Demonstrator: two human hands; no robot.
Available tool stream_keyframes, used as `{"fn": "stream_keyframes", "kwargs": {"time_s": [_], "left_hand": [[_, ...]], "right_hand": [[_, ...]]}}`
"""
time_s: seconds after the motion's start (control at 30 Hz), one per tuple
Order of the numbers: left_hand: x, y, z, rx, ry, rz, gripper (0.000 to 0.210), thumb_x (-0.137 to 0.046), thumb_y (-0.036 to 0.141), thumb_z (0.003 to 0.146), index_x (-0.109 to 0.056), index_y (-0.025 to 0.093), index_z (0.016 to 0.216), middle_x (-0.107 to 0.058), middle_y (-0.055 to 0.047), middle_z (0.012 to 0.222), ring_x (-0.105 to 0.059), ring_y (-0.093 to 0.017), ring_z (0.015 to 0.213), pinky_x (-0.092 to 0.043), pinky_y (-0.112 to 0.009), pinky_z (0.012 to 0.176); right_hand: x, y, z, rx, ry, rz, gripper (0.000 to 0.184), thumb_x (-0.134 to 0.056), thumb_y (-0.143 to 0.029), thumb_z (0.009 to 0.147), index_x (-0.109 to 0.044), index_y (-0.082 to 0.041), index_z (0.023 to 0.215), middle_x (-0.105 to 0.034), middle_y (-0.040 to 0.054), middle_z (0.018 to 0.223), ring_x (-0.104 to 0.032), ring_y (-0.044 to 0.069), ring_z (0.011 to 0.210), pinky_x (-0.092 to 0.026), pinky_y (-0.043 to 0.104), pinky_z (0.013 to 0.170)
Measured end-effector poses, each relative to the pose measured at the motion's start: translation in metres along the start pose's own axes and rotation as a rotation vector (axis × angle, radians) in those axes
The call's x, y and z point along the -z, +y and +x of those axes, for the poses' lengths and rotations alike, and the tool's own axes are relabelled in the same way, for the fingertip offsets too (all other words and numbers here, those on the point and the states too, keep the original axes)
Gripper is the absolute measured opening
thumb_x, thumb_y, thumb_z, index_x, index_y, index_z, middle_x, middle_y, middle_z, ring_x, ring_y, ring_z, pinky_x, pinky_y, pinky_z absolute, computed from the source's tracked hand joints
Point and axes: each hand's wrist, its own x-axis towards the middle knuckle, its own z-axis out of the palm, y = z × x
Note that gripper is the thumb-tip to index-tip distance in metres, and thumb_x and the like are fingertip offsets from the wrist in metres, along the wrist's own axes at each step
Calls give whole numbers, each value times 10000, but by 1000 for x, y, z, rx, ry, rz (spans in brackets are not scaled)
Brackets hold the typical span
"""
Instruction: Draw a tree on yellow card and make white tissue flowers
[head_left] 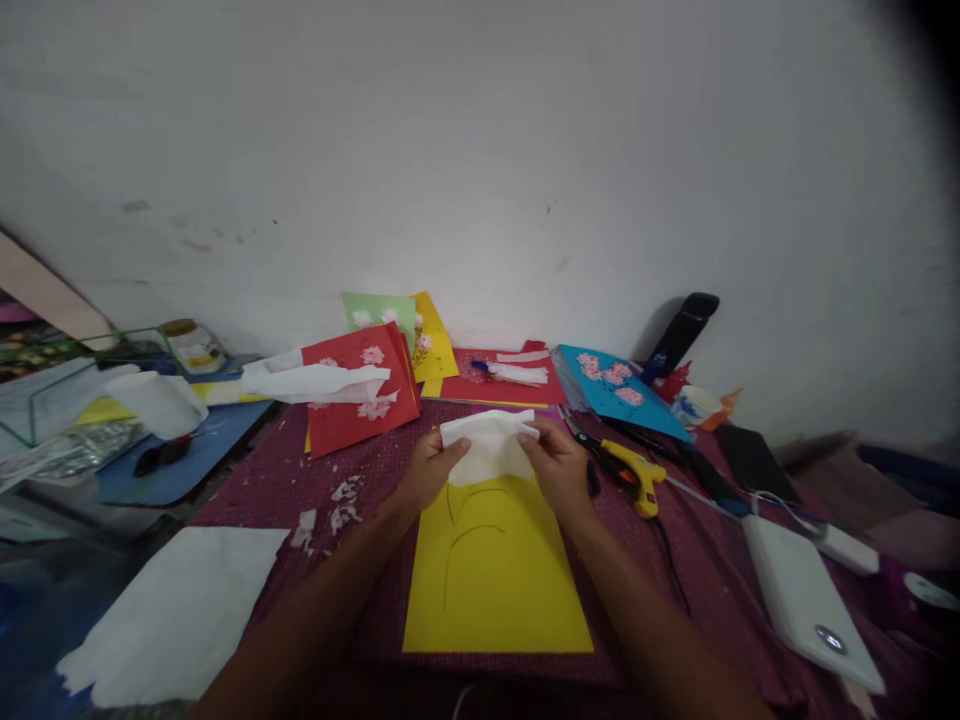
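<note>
A white tissue (491, 448) is stretched between my two hands, over the top part of a yellow sheet of paper (510, 590). Curved pencil-like lines are drawn on the sheet. My left hand (435, 465) pinches the tissue's left side, thumb on top. On the opposite side my right hand (559, 465) pinches it the same way. The tissue hides the sheet's upper edge. Just right of my right hand lie a yellow glue gun (637, 475) and scissors (581, 432) with dark handles.
Red cards (360, 400) with pale flowers lie at the back left, a tissue strip (322, 382) across them. A blue card (619, 380) leans at the back right. A white power bank-like box (810, 600) is at the right; white paper (180, 610) lies front left.
</note>
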Motion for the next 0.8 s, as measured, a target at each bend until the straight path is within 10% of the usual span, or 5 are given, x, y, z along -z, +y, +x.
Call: {"fn": "stream_keyframes", "kwargs": {"time_s": [0.3,0.43,0.67,0.8], "left_hand": [[-5,-4,0,44,4,6,437,-761,385,721,-683,137,1072,-732,-82,910,-662,-179,709,-522,-292,657],[-4,-5,1,67,29,-10,434,-757,393,725,-684,136,1068,-732,-79,895,-662,-177,702,-531,-295,658],[-4,-2,0,40,44,24,388,-766,396,715,-701,128,988,-727,-62,840,-645,-154,640,-510,-258,600],[-2,1,-2,27,38,53,396,-749,412,729,-695,126,996,-726,-61,850,-651,-155,660,-512,-260,621]], "right_hand": [[-3,-4,-2,-46,-12,79,210,-718,-336,754,-697,-255,946,-691,14,870,-611,201,782,-482,305,684],[-1,-10,2,-16,3,154,561,-779,-286,701,-576,-305,1224,-671,3,935,-611,181,788,-486,284,688],[7,2,7,-368,-477,152,492,-801,-382,655,-680,-195,1094,-732,49,868,-660,225,714,-507,332,634],[5,8,5,-291,-455,29,386,-749,-409,719,-719,-168,1019,-743,59,902,-671,237,809,-517,337,724]]}}
